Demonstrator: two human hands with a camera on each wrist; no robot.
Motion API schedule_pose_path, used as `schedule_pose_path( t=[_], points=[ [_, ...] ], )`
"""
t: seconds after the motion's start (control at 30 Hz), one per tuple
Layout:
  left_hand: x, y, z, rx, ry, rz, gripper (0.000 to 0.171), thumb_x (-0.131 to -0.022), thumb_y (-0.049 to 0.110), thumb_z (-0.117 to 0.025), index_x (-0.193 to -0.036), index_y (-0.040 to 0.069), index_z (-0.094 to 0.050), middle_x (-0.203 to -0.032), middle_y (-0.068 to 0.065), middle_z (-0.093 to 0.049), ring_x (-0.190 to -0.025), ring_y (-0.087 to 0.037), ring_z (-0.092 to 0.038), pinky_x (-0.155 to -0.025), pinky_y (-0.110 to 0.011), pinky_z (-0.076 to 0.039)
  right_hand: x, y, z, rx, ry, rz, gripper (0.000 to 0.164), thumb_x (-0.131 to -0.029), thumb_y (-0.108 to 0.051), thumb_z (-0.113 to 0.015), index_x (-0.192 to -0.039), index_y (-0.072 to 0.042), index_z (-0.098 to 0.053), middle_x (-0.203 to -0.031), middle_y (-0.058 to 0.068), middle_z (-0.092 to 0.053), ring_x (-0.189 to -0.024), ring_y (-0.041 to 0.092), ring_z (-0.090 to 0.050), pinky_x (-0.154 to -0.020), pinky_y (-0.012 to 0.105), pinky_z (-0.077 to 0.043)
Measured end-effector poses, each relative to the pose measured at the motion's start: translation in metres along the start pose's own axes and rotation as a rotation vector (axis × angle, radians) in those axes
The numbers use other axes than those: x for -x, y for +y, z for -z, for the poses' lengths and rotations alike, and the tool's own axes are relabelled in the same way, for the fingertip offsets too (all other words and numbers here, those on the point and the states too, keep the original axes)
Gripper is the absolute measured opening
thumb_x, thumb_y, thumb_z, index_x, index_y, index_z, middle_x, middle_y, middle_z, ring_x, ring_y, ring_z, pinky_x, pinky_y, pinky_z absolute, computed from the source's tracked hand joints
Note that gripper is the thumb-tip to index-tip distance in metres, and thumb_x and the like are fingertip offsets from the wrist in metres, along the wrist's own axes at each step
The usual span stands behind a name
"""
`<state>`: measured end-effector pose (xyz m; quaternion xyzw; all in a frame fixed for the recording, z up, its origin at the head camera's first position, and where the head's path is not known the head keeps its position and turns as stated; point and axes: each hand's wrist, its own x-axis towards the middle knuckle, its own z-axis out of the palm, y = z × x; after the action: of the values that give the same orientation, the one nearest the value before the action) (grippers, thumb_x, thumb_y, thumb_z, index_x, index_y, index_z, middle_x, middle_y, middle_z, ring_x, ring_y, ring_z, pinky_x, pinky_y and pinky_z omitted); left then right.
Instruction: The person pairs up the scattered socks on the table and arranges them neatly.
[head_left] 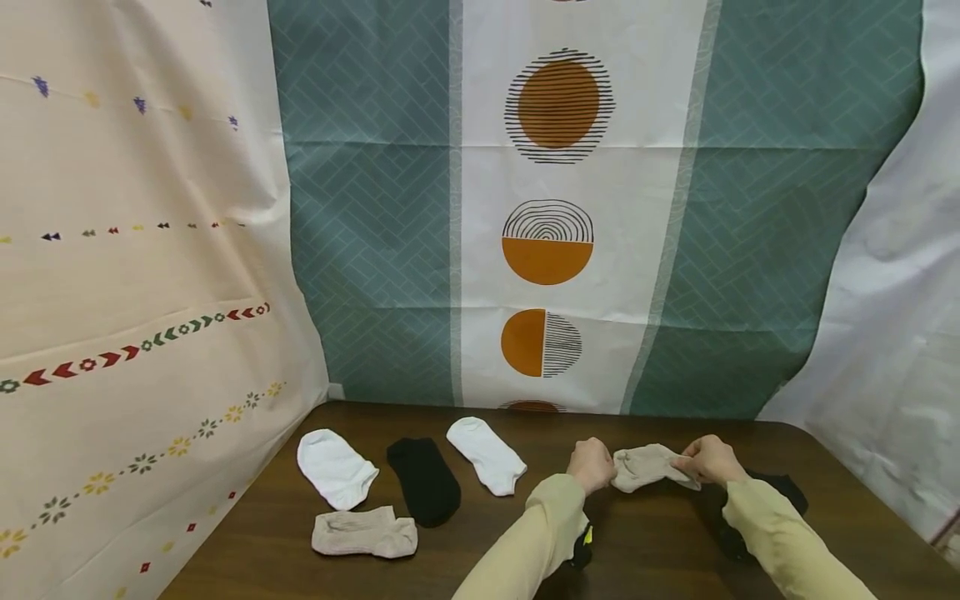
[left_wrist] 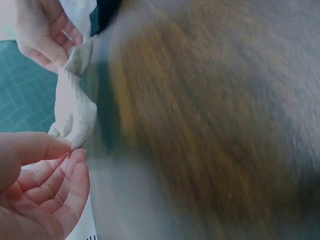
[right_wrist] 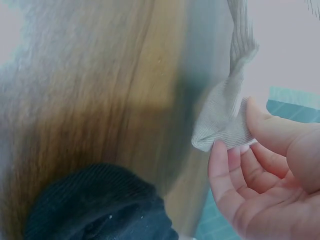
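A beige ribbed sock (head_left: 647,465) stretches between my two hands over the right half of the table. My left hand (head_left: 591,465) pinches one end; in the left wrist view the thumb and fingertips (left_wrist: 76,156) meet on the sock (left_wrist: 75,107). At the other end my right hand (head_left: 711,460) pinches the fabric between thumb and fingers, seen closely in the right wrist view, where the sock (right_wrist: 225,117) hangs twisted. A black sock (right_wrist: 102,205) lies near the right hand, partly hidden by the right forearm in the head view.
On the table's left lie a white sock (head_left: 336,468), a black sock (head_left: 424,482), another white sock (head_left: 487,455) and a beige sock (head_left: 364,532). A dark item with a yellow patch (head_left: 588,535) shows beside the left forearm. Patterned cloths hang behind the wooden table (head_left: 255,558).
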<state>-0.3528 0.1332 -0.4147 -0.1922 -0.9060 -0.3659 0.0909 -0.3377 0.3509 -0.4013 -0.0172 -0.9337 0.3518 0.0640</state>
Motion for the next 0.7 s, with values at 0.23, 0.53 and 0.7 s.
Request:
schedule_pose_path(
  t=[0.23,0.53,0.7],
  points=[
    [0.001,-0.006,0.008,0.040,-0.030,-0.016,0.027,-0.071,0.000,-0.066,-0.047,0.008,-0.057,-0.037,0.007,-0.044,-0.035,-0.005,-0.042,-0.037,-0.018,-0.033,0.000,-0.001,-0.001,-0.044,-0.029,-0.011,0.023,-0.077,-0.014,-0.072,-0.077,0.007,-0.064,-0.069,0.003,-0.058,-0.063,0.018,-0.056,-0.058,0.034,-0.049],
    [-0.003,-0.016,0.022,0.049,-0.009,-0.027,0.024,-0.070,-0.001,-0.065,-0.049,0.009,-0.058,-0.038,0.007,-0.046,-0.036,-0.005,-0.044,-0.038,-0.019,-0.033,0.001,-0.013,-0.005,-0.074,-0.047,0.022,0.024,-0.079,-0.016,-0.071,-0.080,0.007,-0.064,-0.072,0.004,-0.058,-0.064,0.018,-0.054,-0.059,0.036,-0.049],
    [-0.003,-0.019,0.029,0.065,-0.013,0.001,0.024,-0.070,0.000,-0.063,-0.049,0.009,-0.057,-0.038,0.007,-0.046,-0.036,-0.006,-0.044,-0.037,-0.020,-0.033,0.002,-0.021,-0.009,-0.088,-0.056,0.028,0.020,-0.080,-0.011,-0.068,-0.082,0.008,-0.064,-0.074,0.005,-0.059,-0.065,0.018,-0.054,-0.059,0.036,-0.049]
  ],
)
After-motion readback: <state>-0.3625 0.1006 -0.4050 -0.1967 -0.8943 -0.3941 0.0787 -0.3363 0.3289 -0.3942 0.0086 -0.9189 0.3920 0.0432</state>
